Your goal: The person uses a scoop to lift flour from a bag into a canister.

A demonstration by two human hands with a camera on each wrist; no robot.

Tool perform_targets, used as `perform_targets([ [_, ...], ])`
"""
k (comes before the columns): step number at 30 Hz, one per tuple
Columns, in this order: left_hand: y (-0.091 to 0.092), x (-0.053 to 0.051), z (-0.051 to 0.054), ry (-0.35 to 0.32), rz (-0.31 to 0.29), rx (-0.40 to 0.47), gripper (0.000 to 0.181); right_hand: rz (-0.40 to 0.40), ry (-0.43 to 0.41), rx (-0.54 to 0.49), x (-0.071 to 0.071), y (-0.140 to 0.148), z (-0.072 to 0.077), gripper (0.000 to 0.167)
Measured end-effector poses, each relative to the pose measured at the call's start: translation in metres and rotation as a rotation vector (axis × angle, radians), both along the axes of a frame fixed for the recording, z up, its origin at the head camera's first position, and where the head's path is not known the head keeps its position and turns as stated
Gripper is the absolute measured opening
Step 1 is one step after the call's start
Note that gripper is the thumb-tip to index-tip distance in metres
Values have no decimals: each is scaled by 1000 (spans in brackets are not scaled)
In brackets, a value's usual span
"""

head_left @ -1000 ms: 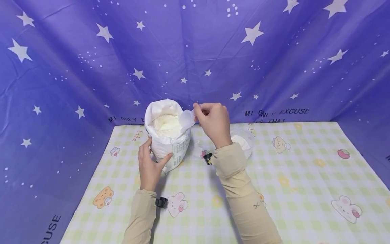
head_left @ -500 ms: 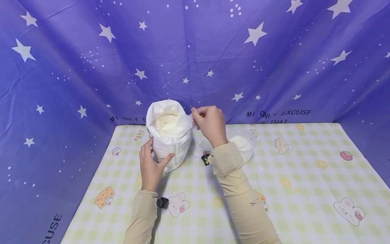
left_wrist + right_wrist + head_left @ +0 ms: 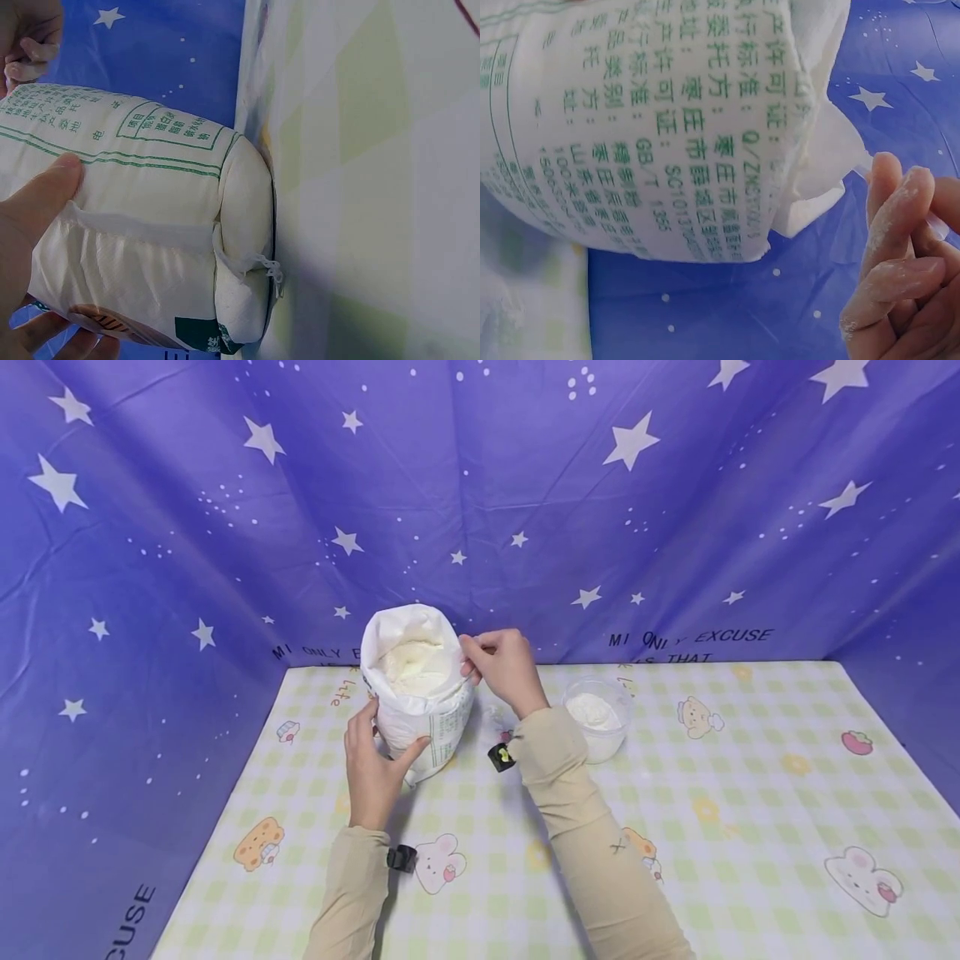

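A white cloth bag with green print stands upright, its top open on pale powder. My left hand grips the bag's lower front, thumb on the near side, as the left wrist view also shows. My right hand is at the bag's right rim. In the right wrist view the powder-dusted right hand pinches the handle of a translucent white scoop, whose bowl is partly hidden behind the bag's rim.
Right of the bag stands a clear round container with white powder in it, close to my right sleeve. A small transparent item lies between bag and container. The checked tablecloth meets a purple star-printed curtain behind.
My right hand has moved left and slightly down toward the bag, and the scoop has gone from above the rim to inside it. The left hand keeps its grip on the bag.
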State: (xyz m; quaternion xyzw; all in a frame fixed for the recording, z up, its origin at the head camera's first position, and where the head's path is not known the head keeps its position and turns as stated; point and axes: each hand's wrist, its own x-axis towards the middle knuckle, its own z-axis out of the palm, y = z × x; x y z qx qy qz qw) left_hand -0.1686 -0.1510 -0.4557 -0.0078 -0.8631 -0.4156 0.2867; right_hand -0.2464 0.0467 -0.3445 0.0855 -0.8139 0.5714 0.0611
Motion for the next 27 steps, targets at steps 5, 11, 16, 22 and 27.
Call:
perform_targets([
  [5, 0, 0, -1, 2, 0, 0, 91, 30, -30, -7, -3, -4, -3, 33],
  [11, 0, 0, 0, 9, 0, -4, 91, 52, -47, 15, -3, -10, -3, 32],
  [16, 0, 0, 2, 12, 4, -8, 91, 76, -32, 64, -2, -17, -2, 30],
  [22, 0, 0, 3, 13, 5, -9, 90, 59, -17, 149, 0, -22, -3, 34],
  [27, 2, 1, 2, 2, -1, 2, 90, 54, -79, 35, -2, -20, -8, 31],
])
